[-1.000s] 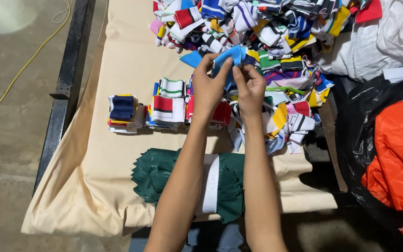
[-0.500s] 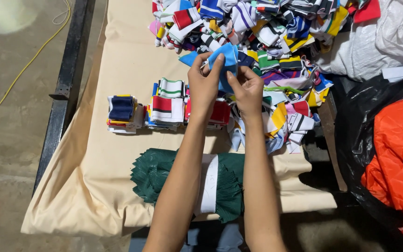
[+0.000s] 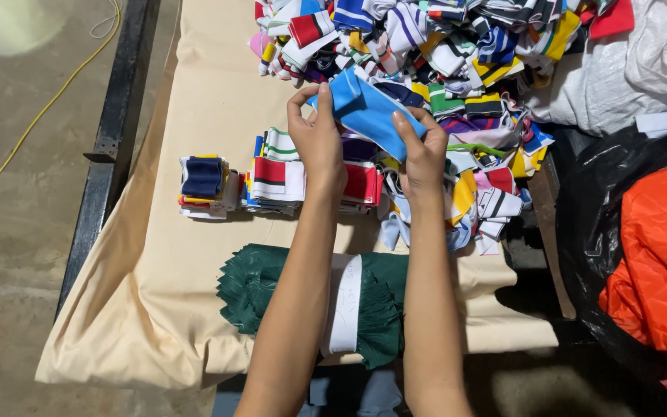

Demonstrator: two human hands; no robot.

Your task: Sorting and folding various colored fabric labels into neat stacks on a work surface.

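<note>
Two bare forearms (no sleeves, rings or watch)

A garment workshop: a heap of striped knitted collar pieces covers a beige cloth-covered worktable on bare concrete floor.

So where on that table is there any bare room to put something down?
Bare cream cloth lies left of the loose pile of fabric pieces, and between the small folded stack and the green bundle. The right side is crowded.
</note>
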